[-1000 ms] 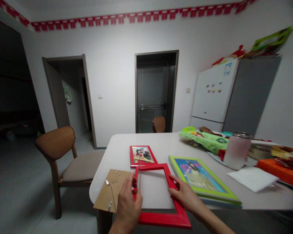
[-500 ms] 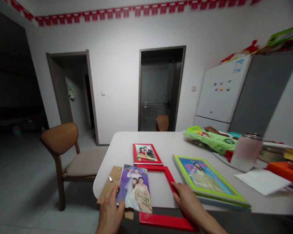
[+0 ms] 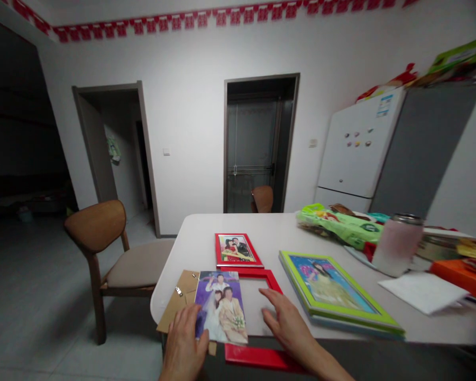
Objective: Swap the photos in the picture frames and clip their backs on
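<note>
An empty red picture frame point(image 3: 270, 279) lies flat at the near edge of the white table point(image 3: 269, 227), overhanging it. My left hand point(image 3: 184, 344) holds a printed photo of a couple point(image 3: 221, 307) by its lower left edge, over the frame's left side. My right hand point(image 3: 287, 328) rests inside the frame opening, fingers stretched flat. A brown cardboard backing board point(image 3: 178, 301) with metal clips lies under the photo at the left.
A small red framed photo point(image 3: 237, 250) and a green framed picture point(image 3: 333, 288) lie further back. Snack bags point(image 3: 341, 225), a pink jar point(image 3: 396, 244), white paper point(image 3: 420, 292) and an orange box point(image 3: 464, 278) crowd the right. A wooden chair point(image 3: 107, 248) stands left; a fridge point(image 3: 384, 151) behind.
My left hand has brought a photo over the red frame's left side. My right hand moved from the frame's right bar into the opening.
</note>
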`<state>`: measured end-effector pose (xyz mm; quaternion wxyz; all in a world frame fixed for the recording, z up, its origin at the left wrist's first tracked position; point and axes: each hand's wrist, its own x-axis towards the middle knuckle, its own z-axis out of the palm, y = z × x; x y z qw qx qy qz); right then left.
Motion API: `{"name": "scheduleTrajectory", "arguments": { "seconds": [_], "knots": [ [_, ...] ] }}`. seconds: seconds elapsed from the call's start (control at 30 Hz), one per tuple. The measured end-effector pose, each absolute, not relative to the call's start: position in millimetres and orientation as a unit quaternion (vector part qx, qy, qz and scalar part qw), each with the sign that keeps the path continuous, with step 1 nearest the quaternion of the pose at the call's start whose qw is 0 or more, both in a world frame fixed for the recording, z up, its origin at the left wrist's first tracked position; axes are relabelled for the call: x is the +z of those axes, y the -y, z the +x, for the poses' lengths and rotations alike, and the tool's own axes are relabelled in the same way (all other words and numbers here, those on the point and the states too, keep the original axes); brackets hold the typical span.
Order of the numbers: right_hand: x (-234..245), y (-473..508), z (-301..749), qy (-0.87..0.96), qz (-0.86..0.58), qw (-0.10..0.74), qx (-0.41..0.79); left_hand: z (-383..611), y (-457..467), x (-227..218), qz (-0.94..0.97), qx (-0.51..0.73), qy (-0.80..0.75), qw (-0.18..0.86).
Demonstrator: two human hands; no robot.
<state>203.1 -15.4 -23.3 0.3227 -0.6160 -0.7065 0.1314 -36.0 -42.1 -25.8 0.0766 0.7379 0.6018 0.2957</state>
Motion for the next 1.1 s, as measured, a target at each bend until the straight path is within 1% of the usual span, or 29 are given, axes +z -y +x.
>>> {"name": "scheduleTrajectory", "arguments": {
  "seconds": [0.1,0.17,0.27,0.33,0.47,0.57,0.63,0.7,0.77,0.83,0.93,1.0,1.1],
  "knots": [
    [-24,8,179,0.639,-0.59,0.38,0.315,-33,44,-30,0.755,0.298,-0.577,0.093],
    [-25,0,166,0.566,-0.587,0.395,0.422,-31,44,-34,0.775,0.294,-0.552,0.097],
    [-23,-8,155,0.487,-0.563,0.395,0.538,-27,44,-39,0.8,0.272,-0.525,0.095],
    [-21,-11,153,0.479,-0.529,0.384,0.585,-23,43,-38,0.806,0.25,-0.529,0.092],
    [-22,-13,150,0.486,-0.512,0.376,0.6,-13,42,-35,0.809,0.208,-0.543,0.086],
    [-18,-13,144,0.466,-0.519,0.4,0.595,-8,38,-33,0.812,0.192,-0.545,0.087],
    [-6,-10,139,0.456,-0.497,0.434,0.597,-8,35,-31,0.814,0.214,-0.532,0.094],
    [12,-6,137,0.449,-0.455,0.477,0.603,-8,32,-26,0.808,0.285,-0.502,0.117],
    [28,0,137,0.435,-0.417,0.518,0.606,-7,31,-16,0.768,0.392,-0.48,0.163],
    [34,7,138,0.41,-0.417,0.537,0.608,-3,31,-4,0.683,0.498,-0.481,0.234],
    [22,14,140,0.359,-0.449,0.513,0.638,13,34,9,0.53,0.611,-0.458,0.369],
    [10,15,144,0.32,-0.426,0.521,0.666,26,37,12,0.464,0.646,-0.398,0.457],
    [4,11,159,0.281,-0.371,0.608,0.643,39,41,9,0.431,0.637,-0.331,0.547]
  ]
}}
